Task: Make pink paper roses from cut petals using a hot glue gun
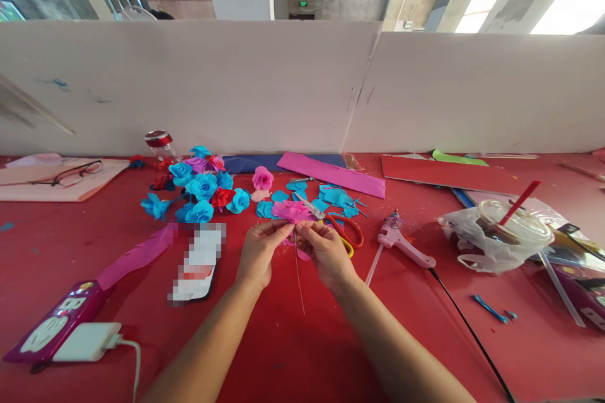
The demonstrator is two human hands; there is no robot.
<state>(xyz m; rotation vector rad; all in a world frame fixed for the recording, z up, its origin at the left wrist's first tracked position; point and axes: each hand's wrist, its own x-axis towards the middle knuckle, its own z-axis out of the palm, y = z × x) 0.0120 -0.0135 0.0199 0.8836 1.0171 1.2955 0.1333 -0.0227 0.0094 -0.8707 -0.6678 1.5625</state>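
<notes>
Both hands meet at the middle of the red table. My left hand (261,250) pinches the base of a pink paper flower (292,209) at the top of a thin wire (299,283). Close against it, my right hand (326,250) pinches the same spot from the right. The wire hangs down between the hands. Blue paper petals (334,195) lie behind them, and scissors (347,230) with red and yellow handles rest just right of the flower. A finished pink flower (263,179) lies farther back.
Blue and red paper flowers (202,187) and a phone (201,264) are on the left. To the right lie a pink glue gun (401,242) with its cable and a bagged cup (503,233). A white partition (189,88) stands behind.
</notes>
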